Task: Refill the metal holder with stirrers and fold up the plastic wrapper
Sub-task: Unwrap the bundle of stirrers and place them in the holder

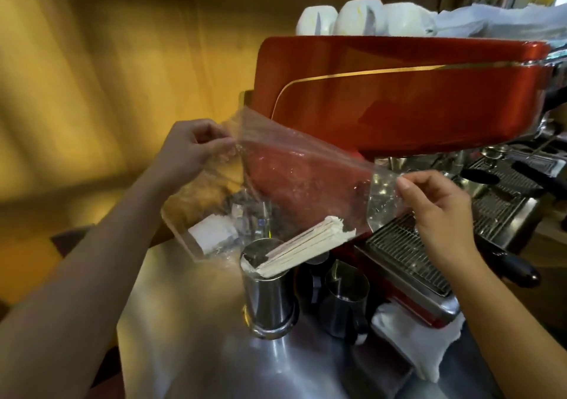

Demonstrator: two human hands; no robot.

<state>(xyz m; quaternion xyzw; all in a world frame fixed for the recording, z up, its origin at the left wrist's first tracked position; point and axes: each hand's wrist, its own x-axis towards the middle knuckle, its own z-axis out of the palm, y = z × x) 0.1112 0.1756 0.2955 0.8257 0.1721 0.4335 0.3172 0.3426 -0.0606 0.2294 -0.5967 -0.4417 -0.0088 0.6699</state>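
above one holder (270,288), two hands, one wrapper (294,171)

bare forearms, no sleeves, left hand (191,147), right hand (438,211)

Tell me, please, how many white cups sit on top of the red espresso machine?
3 white cups: left, middle, right, upside down in a row on the machine; more may be hidden behind.

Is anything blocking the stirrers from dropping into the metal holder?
Nothing visible does. The stirrers already reach into the open mouth of the metal holder. The left hand and right hand hold the plastic wrapper above it.
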